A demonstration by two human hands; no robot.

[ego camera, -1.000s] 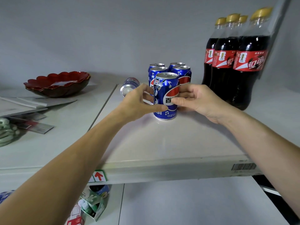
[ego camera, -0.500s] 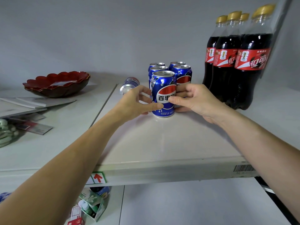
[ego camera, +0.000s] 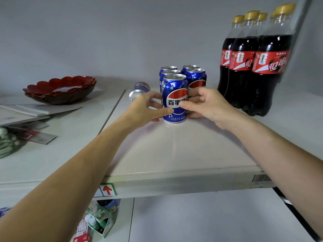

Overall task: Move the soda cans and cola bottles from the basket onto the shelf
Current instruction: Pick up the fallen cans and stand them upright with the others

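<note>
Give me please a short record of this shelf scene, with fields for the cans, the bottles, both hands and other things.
front can: blue can, upright on the shelf
left hand: left hand touching the front can's left side
right hand: right hand touching its right side
other upright cans: four, standing close behind
fallen can: fallen can lying on its side, left of the group
cola bottles: cola bottles upright at the right, gold caps
other things: red bowl at the left
basket: not in view

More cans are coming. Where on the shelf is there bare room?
Bare: the shelf from its front edge up to the front can both hands hold. Crowded: cans behind, bottles right, a fallen can left.
</note>
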